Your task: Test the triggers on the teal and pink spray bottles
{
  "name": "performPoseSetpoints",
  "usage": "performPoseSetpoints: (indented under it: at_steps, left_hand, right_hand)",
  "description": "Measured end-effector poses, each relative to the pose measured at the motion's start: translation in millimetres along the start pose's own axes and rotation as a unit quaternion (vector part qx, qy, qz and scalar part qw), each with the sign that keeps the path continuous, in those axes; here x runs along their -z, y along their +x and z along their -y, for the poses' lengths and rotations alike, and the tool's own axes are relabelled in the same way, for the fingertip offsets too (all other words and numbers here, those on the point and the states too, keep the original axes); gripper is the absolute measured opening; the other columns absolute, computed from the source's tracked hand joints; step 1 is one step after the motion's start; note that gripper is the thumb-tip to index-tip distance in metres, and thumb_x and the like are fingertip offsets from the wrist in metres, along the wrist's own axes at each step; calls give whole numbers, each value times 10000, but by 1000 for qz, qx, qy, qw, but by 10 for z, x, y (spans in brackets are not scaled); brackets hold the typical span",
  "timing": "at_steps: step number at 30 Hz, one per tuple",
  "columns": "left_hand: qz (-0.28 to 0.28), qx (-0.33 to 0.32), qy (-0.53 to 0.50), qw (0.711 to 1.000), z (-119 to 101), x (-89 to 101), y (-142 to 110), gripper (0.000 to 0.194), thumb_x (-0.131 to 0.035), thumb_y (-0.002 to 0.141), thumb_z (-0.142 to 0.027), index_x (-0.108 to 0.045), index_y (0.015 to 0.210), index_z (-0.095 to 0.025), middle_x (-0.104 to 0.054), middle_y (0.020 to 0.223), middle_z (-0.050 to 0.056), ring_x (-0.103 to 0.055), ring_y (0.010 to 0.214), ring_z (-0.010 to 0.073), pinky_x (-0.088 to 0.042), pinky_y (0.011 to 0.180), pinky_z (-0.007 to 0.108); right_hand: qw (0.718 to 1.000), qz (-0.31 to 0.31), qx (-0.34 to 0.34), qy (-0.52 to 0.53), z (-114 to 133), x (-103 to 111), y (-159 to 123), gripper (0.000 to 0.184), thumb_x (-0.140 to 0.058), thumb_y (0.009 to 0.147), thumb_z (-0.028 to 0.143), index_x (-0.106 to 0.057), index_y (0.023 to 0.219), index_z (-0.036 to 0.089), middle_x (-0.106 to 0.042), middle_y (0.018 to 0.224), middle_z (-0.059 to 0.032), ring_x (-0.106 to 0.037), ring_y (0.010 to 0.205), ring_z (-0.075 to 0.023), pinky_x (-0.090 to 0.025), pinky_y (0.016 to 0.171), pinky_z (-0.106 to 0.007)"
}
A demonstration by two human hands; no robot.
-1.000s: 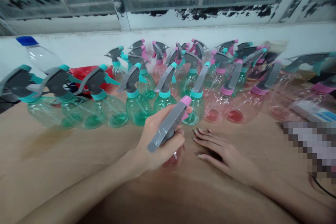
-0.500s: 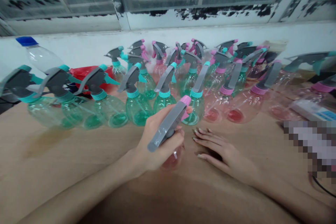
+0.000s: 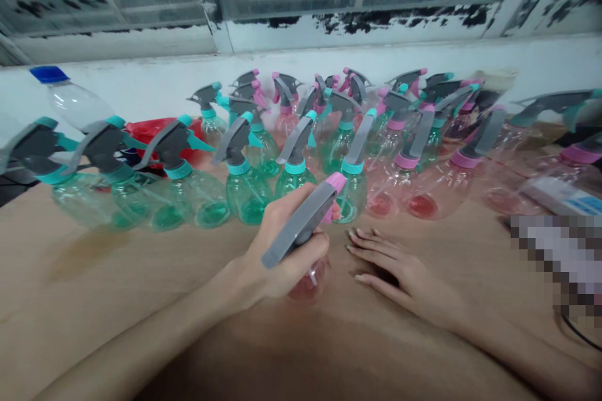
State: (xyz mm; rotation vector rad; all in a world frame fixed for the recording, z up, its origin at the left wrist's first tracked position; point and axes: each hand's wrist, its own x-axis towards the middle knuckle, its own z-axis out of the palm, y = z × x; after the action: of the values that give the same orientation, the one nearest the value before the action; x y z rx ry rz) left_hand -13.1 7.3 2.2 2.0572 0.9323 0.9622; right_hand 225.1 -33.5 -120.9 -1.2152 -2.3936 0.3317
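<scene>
My left hand (image 3: 282, 241) is wrapped round the neck of a pink spray bottle (image 3: 308, 282), just below its grey and pink spray head. The bottle's base is near the tabletop in front of me; I cannot tell if it touches. My fingers hide the collar and most of the trigger. To the right, my right hand (image 3: 399, 272) lies on the wooden table (image 3: 179, 319) with its fingers stretched out, holding nothing. Just beyond my hands stand green spray bottles (image 3: 247, 194) with teal collars, and pink ones (image 3: 437, 191) with pink collars.
More spray bottles crowd behind the front row. At the back left are a clear bottle with a blue cap (image 3: 78, 103) and a red bag-like item (image 3: 150, 131). A white box (image 3: 564, 194) and a blurred-out object (image 3: 555, 250) lie right, near a black cable (image 3: 580, 332).
The spray bottle in my left hand has shifted very slightly, its pink nozzle end a little to the right. My right hand stays in place on the table.
</scene>
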Motion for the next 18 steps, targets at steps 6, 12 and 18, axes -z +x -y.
performPoseSetpoints:
  at_steps: [6, 12, 18]
  left_hand:
    - [-8, -6, -11, 1000, 16, -7, -19, 155, -510, 690, -173, -568, 817, -242, -568, 700, -31, -550, 610, 162, -444, 572, 291]
    - [-43, -34, -12, 998, 34, -52, -44, 205, -501, 705, -145, -599, 857, -242, -629, 838, -12, -557, 618, 142, -483, 647, 302]
    - [-55, -22, -17, 998, 49, -89, -56, 113, -519, 717, -102, -533, 737, -213, -611, 801, -28, -527, 607, 110, -480, 652, 272]
  right_hand:
    - [1000, 3, 2, -4, -15, -8, -8, 444, -504, 965, 384, -526, 1366, 194, -503, 1456, -75, -425, 1367, -234, -354, 1140, -499]
    - [1000, -1, 2, 5, -8, 0, -5, 440, -513, 962, 382, -534, 1358, 194, -514, 1446, -80, -431, 1363, -238, -352, 1140, -501]
    - [1000, 3, 0, 5, -1, 5, -1, 448, -512, 962, 373, -521, 1371, 192, -505, 1454, -85, -418, 1371, -239, -348, 1140, -510]
